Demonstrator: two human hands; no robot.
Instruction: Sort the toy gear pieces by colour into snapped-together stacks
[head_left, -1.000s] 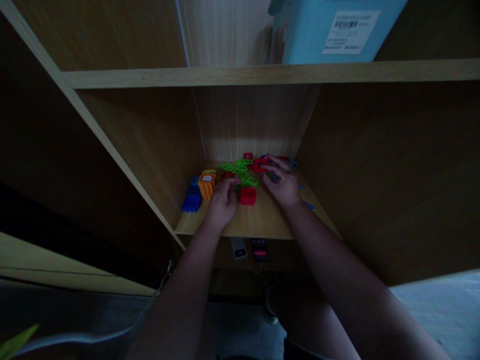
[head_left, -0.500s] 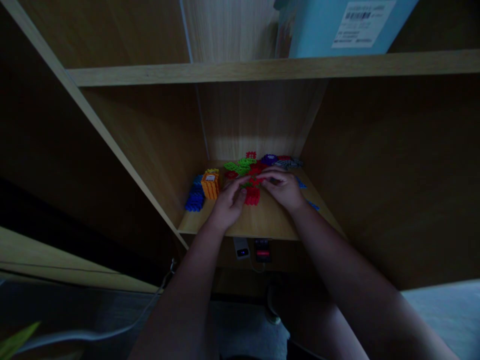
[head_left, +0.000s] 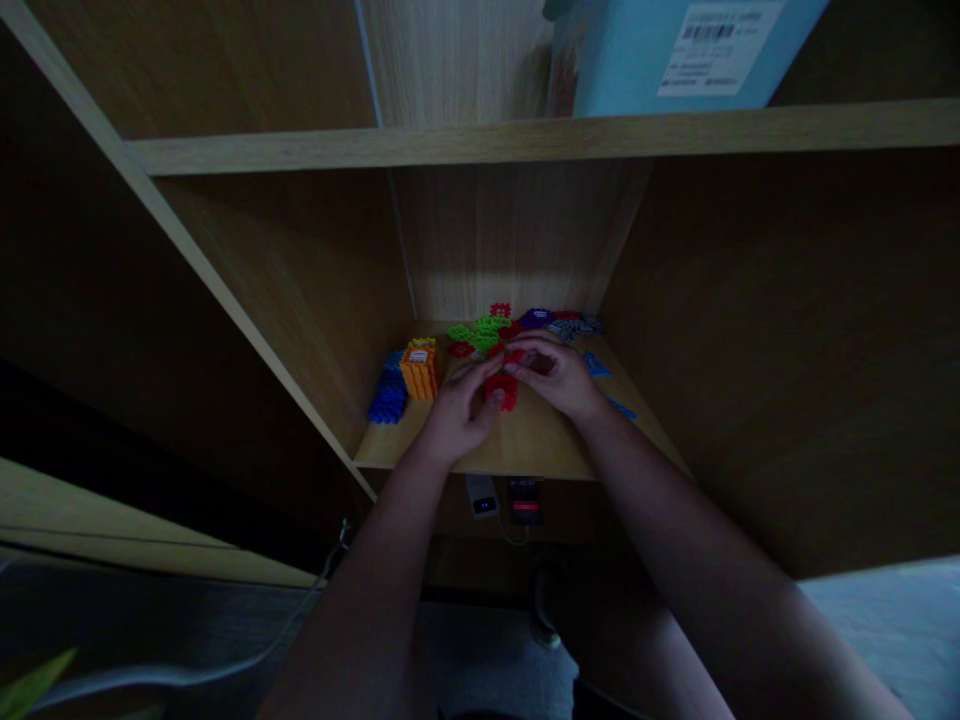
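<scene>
Head: hands (head_left: 459, 414) (head_left: 559, 376) (earlier wider apart) at red piece (head_left: 514, 356).

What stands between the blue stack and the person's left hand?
In the head view, the orange stack stands between the blue stack and left hand.

A pale wooden shelf (head_left: 551, 440) at the centre of the frame bore groups of coloured, notched pieces. A blue stack (head_left: 388, 398) stood just beside an orange stack (head_left: 420, 375) left of centre, with a red stack (head_left: 508, 391) in the middle and green pieces (head_left: 484, 334) above it in the frame. Right of centre lay a purple piece (head_left: 537, 317), grey pieces (head_left: 581, 326) and, lower down, flat blue pieces (head_left: 595, 364)
</scene>
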